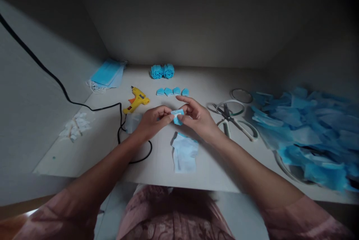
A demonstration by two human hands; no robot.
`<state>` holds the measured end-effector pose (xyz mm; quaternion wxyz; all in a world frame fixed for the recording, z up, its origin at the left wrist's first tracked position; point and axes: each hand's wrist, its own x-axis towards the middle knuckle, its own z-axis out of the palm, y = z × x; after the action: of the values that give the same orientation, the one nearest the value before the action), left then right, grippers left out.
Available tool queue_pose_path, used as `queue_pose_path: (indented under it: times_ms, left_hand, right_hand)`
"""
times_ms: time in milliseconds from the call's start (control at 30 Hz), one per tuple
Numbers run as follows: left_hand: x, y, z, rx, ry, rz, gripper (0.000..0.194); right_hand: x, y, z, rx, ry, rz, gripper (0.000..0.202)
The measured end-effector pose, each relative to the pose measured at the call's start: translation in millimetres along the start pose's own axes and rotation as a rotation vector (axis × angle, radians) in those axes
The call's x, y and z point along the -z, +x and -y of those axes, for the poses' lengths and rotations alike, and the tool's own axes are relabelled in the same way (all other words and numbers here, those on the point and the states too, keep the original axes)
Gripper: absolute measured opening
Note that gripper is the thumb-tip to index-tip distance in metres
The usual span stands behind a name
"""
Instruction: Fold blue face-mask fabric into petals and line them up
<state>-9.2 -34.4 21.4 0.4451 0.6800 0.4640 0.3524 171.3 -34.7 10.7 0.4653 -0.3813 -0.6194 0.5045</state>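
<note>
Between my two hands is a small blue and white fabric piece [177, 114], pinched at its edges and raised above the table. My left hand [154, 121] grips its left side with thumb and fingers. On the other side, my right hand [198, 116] pinches it too, with the index finger stretched out. Beyond them lie several small folded blue petals [168, 91] in a row. Two blue fabric roses [162, 71] sit side by side farther back. Nearer to me, some pale blue fabric pieces [185, 154] lie flat on the table.
A yellow glue gun [138, 99] with a black cord [84, 103] lies left, near stacked face masks [108, 73] and white scraps [75, 127]. At right are scissors [228, 116], rings [241, 96] and a large heap of blue fabric pieces [305, 120]. Walls enclose the table [159, 172].
</note>
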Motion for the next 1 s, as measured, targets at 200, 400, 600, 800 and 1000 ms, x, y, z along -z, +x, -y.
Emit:
queue_pose_path:
  times_ms: [200,400,600,800,1000]
  left_hand:
    - [-1.3,4,9,-0.042,0.047,-0.041,0.016]
    - [-2.1,5,7,-0.038,0.096,-0.049,0.015]
    - [1.0,5,6,-0.002,0.07,-0.01,0.016]
    - [2.6,5,7,0.073,-0.045,0.018,0.017]
    - [-0.1,6,12,0.068,-0.057,-0.048,0.016]
  right_hand:
    - [-1,-1,-1,0.025,-0.064,0.001,0.047]
    - [2,2,-5,-0.032,0.029,-0.012,0.044]
    - [5,4,-2,-0.059,0.048,-0.018,0.043]
    - [5,4,-3,-0.054,0.058,-0.047,0.047]
    - [6,5,-4,-0.058,0.052,-0.057,0.039]
